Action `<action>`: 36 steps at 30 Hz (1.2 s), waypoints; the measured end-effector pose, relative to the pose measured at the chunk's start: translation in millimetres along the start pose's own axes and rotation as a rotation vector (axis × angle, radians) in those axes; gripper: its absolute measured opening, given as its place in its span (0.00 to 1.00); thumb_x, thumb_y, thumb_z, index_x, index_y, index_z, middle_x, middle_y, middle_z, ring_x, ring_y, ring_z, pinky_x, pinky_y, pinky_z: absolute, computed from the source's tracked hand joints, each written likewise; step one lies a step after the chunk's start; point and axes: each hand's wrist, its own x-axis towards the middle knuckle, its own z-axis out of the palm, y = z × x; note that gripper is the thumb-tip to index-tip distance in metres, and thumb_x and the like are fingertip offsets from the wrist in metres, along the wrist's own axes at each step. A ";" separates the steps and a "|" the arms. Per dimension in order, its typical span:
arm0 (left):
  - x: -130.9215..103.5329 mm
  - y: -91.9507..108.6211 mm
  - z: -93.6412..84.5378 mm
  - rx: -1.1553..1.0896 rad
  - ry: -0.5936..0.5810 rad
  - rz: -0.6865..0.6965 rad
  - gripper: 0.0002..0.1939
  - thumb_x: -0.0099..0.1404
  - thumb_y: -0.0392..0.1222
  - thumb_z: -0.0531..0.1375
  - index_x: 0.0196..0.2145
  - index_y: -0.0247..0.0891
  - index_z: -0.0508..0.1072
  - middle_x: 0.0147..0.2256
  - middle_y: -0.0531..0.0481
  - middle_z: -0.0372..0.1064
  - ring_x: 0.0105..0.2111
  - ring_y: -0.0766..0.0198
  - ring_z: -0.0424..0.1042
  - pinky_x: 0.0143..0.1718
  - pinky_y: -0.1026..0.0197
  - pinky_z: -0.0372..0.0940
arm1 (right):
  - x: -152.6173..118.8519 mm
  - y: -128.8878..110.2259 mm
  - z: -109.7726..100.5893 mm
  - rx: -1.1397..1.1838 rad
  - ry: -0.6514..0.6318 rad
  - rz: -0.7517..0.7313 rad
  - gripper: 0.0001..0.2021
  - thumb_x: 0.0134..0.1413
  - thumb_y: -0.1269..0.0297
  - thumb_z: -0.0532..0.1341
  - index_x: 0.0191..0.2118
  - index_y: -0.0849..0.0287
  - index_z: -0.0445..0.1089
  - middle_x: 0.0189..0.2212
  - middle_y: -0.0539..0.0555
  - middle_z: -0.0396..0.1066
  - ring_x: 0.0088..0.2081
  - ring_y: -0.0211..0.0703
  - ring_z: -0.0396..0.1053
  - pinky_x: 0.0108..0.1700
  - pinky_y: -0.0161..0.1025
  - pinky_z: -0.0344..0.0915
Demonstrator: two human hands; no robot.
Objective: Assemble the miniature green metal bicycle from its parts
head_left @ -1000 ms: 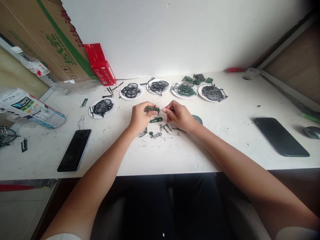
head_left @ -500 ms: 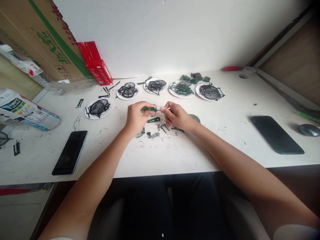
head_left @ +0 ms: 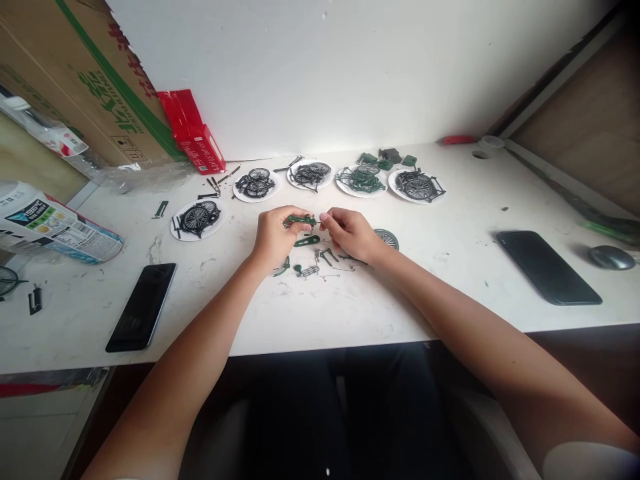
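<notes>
My left hand [head_left: 275,233] is closed around a small green model bicycle part [head_left: 300,219], which points right toward my other hand. With thumb and forefinger pinched, my right hand [head_left: 347,233] grips a thin metal piece at the green part's right end; what exactly it is stays too small to name. Just below the hands, a green chain-guard-shaped piece [head_left: 307,241] lies on the table. Nearer to me are a curved green piece [head_left: 283,267], a small silver rack-like part [head_left: 311,271] and several tiny wires and rods. A green spoked wheel [head_left: 387,239] lies partly behind my right hand.
Paper plates with black and green bicycle parts stand in a row behind, including a green-filled plate [head_left: 363,193]. A phone [head_left: 141,307] lies at left, a black flat device [head_left: 549,267] and a mouse [head_left: 613,257] at right. A red box [head_left: 200,148] stands against the wall.
The view has shifted slightly. Both hands stay together over the parts, with the left still holding the green part and the right still pinching at its end.
</notes>
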 end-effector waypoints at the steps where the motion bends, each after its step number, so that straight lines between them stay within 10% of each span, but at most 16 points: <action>1: 0.2 0.4 -0.3 -0.001 -0.002 -0.007 0.07 0.62 0.35 0.71 0.39 0.42 0.85 0.41 0.48 0.85 0.42 0.55 0.83 0.50 0.53 0.77 | 0.0 0.1 0.1 0.001 0.007 -0.003 0.30 0.69 0.29 0.54 0.36 0.54 0.71 0.16 0.47 0.65 0.17 0.41 0.64 0.26 0.41 0.62; 36: 2.1 -7.0 0.5 -0.100 -0.007 -0.033 0.06 0.60 0.36 0.71 0.37 0.40 0.85 0.40 0.47 0.85 0.42 0.55 0.84 0.50 0.53 0.77 | -1.1 4.2 3.8 0.026 0.021 -0.013 0.29 0.71 0.30 0.52 0.38 0.53 0.69 0.17 0.47 0.66 0.19 0.43 0.66 0.26 0.41 0.63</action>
